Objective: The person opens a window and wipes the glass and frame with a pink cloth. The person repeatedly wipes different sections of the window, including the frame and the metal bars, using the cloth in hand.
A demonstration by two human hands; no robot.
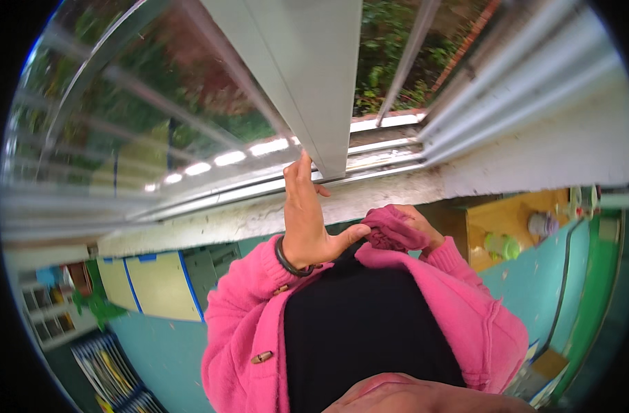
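My left hand (308, 217), a dark bangle on its wrist, is raised at the bottom of a sliding window's pale frame (319, 93). Its fingers are extended, the tips at or close to the frame's edge, and the thumb points towards a crumpled dark pink cloth (392, 227). Whether the thumb touches the cloth I cannot tell. Around that cloth my right hand (422, 225) is closed, near my chest and below the window sill (386, 193). The cloth hides part of the right fingers. Metal window tracks (384, 155) run beside the frame's lower end.
Bars and plants show behind the window glass (190, 103). Below the sill at right, a wooden surface (479, 227) holds a green container (503, 246) and a jar (542, 225). Cream cabinet doors (162, 284) with blue edges and a rack of books (108, 369) are at left.
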